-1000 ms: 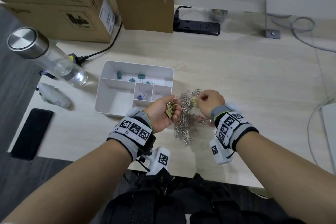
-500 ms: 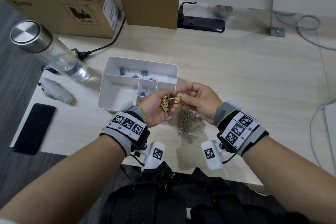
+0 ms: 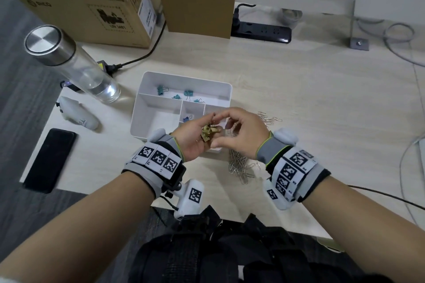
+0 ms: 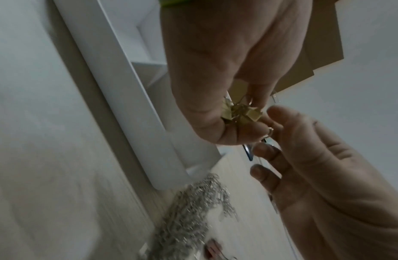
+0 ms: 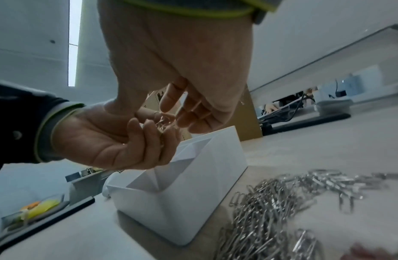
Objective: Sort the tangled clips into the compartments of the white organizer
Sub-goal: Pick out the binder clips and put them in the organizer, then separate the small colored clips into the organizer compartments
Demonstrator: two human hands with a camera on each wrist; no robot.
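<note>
My left hand lies palm up over the front right corner of the white organizer and grips a bunch of gold binder clips. My right hand reaches in from the right and pinches at the same gold clips with thumb and index finger. Several teal binder clips lie in the organizer's long back compartment. One blue clip sits in the small middle compartment. A tangle of silver paper clips lies on the table under my right wrist. A pink clip rests beside it.
A glass bottle with a steel cap stands left of the organizer. A black phone and a white gadget lie near the table's left edge. Cardboard boxes and a power strip line the back. Cables run along the right.
My right hand carried a gold clip from the paper clip tangle to my left palm. Both hands moved left and forward over the organizer's corner. The tangle now lies on the table.
</note>
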